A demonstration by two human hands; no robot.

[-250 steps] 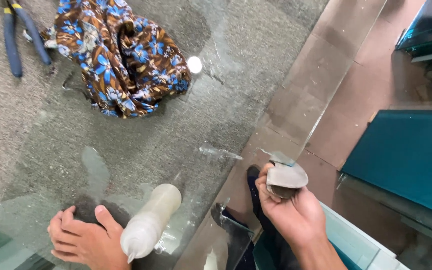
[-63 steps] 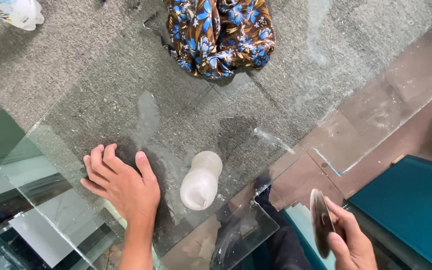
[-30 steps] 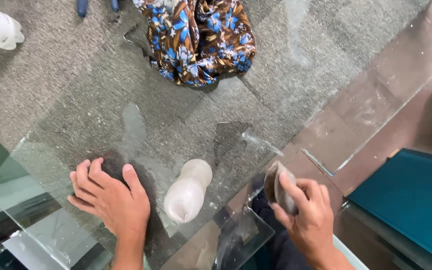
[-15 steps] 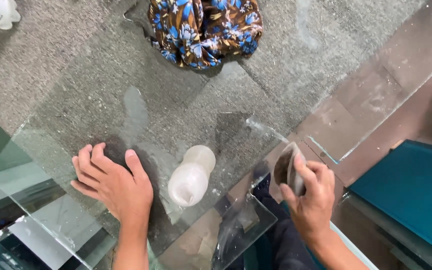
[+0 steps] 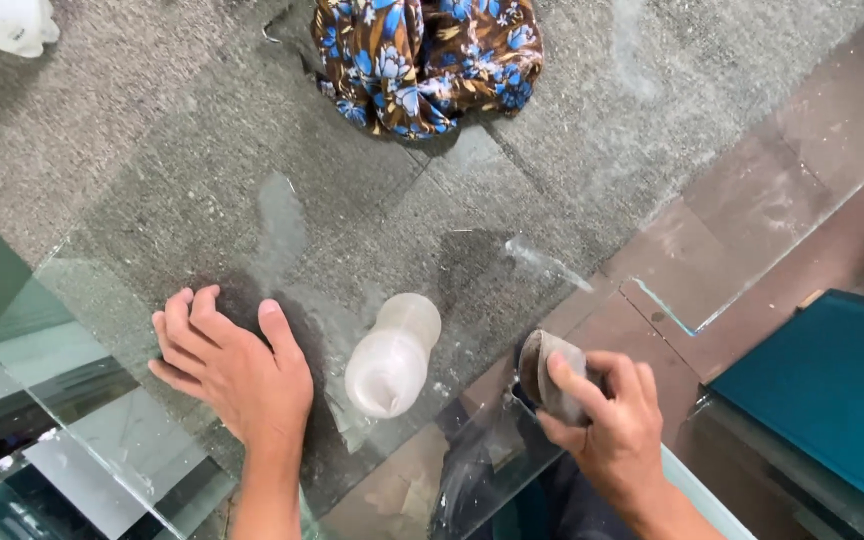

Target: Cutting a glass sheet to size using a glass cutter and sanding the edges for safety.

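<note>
My left hand [image 5: 230, 366] lies flat, fingers spread, on a clear glass sheet [image 5: 372, 220] that rests on grey carpet. My right hand [image 5: 607, 430] grips a flat grey sanding stone [image 5: 544, 375] and holds it against the sheet's near edge. A translucent white plastic bottle [image 5: 390, 356] lies on its side on the glass between my two hands, touching neither.
A crumpled brown and blue flowered cloth [image 5: 427, 55] lies on the glass at the top. Part of another white bottle [image 5: 10, 22] shows at top left. More glass panes [image 5: 82, 470] are stacked at lower left. A teal panel [image 5: 832, 400] lies at right.
My right hand brought the stone up from below the sheet's edge and set it against the near edge. The left hand stayed flat on the glass. The bottle has not moved.
</note>
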